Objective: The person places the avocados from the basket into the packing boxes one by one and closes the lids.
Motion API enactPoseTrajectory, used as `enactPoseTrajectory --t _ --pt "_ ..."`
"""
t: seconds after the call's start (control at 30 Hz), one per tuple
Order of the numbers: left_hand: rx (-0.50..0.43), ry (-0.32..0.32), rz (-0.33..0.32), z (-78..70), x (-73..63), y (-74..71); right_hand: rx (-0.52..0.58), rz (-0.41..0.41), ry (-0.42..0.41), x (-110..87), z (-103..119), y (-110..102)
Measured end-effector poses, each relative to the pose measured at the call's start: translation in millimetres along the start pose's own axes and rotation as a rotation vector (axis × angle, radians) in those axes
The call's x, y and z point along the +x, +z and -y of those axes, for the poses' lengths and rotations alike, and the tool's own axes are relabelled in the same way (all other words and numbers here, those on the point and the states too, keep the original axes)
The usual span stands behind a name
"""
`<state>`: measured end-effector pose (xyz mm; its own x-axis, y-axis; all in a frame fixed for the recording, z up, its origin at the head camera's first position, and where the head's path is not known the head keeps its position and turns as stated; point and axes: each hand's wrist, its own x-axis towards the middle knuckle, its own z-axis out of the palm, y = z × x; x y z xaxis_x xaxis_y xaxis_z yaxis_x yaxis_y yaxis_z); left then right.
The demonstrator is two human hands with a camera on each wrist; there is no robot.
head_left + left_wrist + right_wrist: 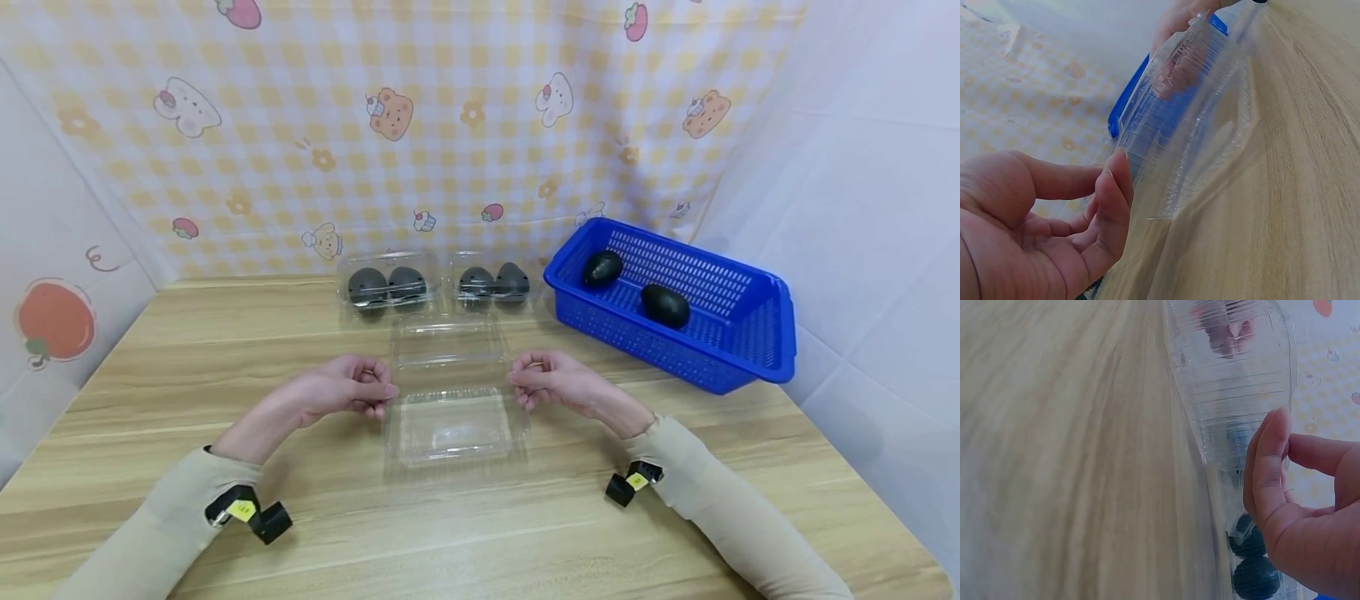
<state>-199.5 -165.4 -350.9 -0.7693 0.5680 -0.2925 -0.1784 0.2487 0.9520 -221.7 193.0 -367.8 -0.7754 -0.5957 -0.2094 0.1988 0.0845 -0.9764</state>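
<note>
A clear plastic clamshell box point(453, 425) lies spread open at the middle of the wooden table, its lid half toward the back and no fruit inside. My left hand point(341, 390) pinches the box's left edge between thumb and fingertips. On the opposite side, my right hand point(561, 382) pinches the right edge near the fold. The left wrist view shows the thin rim of the clear box point(1188, 119) between the left fingertips point(1116, 178). Seen from the right wrist, the right thumb and fingers point(1269, 462) grip the other edge.
Behind the open box stand two closed clear boxes, left point(345, 279) and right point(455, 267), each with two dark avocados. A blue basket point(637, 354) at the back right holds two avocados point(602, 268). A checked curtain point(472, 167) hangs along the table's back edge.
</note>
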Motion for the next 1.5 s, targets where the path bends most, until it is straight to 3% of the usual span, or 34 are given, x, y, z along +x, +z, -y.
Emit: enactPoseTrajectory --t 0.4,0.7,0.9,1.07,1.37,1.5 --pt "-0.005 -0.003 -0.023 1.2 1.0 2.1 -0.202 -0.075 -0.012 -6.4 16.5 -9.4" --pt "0.000 0.021 -0.006 -1.0 0.4 2.8 -0.420 -0.238 -0.160 -24.2 43.9 -29.6" --pt "0.002 0.011 -0.019 -1.6 0.1 3.8 -0.449 -0.365 -0.227 -39.4 61.4 -46.3" --pt "0.005 0.011 -0.020 -0.7 -0.4 3.5 -0.459 -0.419 -0.256 -48.9 70.5 -58.2" --pt "0.003 0.013 -0.019 -0.4 -0.3 3.6 -0.435 -0.502 -0.300 -56.9 73.2 -74.8" --pt "0.003 0.017 -0.015 -0.5 -0.5 3.8 -0.480 -0.564 -0.324 -58.0 70.3 -82.1"
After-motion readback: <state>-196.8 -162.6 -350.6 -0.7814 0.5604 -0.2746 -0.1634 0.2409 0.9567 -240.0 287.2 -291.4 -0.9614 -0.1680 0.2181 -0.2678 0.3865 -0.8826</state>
